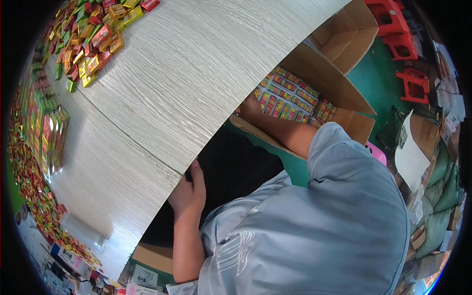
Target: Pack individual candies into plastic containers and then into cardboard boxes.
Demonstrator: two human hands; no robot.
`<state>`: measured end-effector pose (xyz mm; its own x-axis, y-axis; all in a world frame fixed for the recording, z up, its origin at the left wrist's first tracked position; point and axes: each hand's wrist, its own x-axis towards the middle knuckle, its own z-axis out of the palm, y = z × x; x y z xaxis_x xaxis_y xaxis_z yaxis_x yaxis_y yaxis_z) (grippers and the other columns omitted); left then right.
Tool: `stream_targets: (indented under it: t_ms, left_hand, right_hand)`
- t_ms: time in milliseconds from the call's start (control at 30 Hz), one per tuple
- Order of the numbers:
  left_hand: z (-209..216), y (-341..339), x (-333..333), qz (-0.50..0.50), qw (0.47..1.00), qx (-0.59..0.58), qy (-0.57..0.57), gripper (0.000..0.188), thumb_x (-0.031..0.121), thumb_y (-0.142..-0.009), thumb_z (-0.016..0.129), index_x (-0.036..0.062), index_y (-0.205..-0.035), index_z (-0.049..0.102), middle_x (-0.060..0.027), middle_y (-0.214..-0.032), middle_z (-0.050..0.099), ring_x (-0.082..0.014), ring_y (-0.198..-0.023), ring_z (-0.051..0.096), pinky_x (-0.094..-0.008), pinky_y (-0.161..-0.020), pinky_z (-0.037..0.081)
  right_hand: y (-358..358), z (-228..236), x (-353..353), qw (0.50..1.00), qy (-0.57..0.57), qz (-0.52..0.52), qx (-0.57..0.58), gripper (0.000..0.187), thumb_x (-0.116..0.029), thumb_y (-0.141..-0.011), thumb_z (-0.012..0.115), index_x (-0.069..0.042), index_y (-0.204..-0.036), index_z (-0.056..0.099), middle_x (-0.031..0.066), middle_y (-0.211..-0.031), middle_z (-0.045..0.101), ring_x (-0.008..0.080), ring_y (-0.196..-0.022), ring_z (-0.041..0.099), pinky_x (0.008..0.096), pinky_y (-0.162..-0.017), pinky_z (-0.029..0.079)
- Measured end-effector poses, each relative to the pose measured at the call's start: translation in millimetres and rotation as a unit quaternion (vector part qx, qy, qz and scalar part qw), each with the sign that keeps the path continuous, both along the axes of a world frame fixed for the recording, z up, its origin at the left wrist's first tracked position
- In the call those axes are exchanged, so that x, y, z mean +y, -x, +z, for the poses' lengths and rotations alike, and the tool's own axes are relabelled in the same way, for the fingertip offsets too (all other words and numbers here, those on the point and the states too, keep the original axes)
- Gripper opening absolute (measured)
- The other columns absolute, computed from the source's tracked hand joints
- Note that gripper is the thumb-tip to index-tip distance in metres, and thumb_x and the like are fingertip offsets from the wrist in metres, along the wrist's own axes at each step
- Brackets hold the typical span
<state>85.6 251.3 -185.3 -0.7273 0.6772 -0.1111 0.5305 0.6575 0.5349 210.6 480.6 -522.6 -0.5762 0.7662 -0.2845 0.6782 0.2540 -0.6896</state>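
Note:
My right arm reaches down past the table's edge into an open cardboard box (339, 73). There my right hand (251, 107) is beside clear packs of small red, yellow and green boxes (290, 96) laid in rows. The tabletop partly covers this hand, and its fingers are hidden. My left hand (189, 194) is at the edge of the pale wood-grain table (182, 73), over dark cloth on my lap. One digit of it points up along the edge; the others are out of sight, so its grip does not show.
Loose small boxes (93, 44) are heaped at the table's far left. Near them stand stacked clear-wrapped packs (51, 132) and a clear plastic tray (83, 231). Red stools (413, 83) stand on the green floor to the right. Another open carton (344, 29) adjoins the first.

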Motion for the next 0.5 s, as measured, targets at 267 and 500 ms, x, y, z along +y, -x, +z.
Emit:
stream_targets:
  t_ms: [267,500]
  left_hand:
    - [-6.1,0.0,-4.3,0.01,1.0,0.021,0.001,0.011,0.015,-0.1,0.058,0.0108,-0.106,0.067,-0.0072,-0.075,0.062,-0.0185,-0.065,0.06,-0.0312,-0.062,0.047]
    - [3.2,-0.9,0.5,0.002,1.0,0.022,-0.003,0.009,0.012,-0.099,0.059,0.0095,-0.104,0.067,-0.006,-0.074,0.062,-0.0177,-0.064,0.059,-0.0309,-0.061,0.046]
  right_hand:
    - [-11.5,-43.6,14.3,0.977,-0.049,0.172,-0.118,0.046,-0.032,-0.104,0.045,-0.002,-0.139,0.047,0.0369,-0.128,0.054,0.0536,-0.118,0.057,0.0517,-0.1,0.05]
    - [-3.4,-78.2,27.2,0.914,0.03,0.386,-0.118,0.035,-0.026,-0.095,0.06,-0.002,-0.119,0.065,0.0285,-0.114,0.064,0.0419,-0.108,0.066,0.0477,-0.09,0.055]
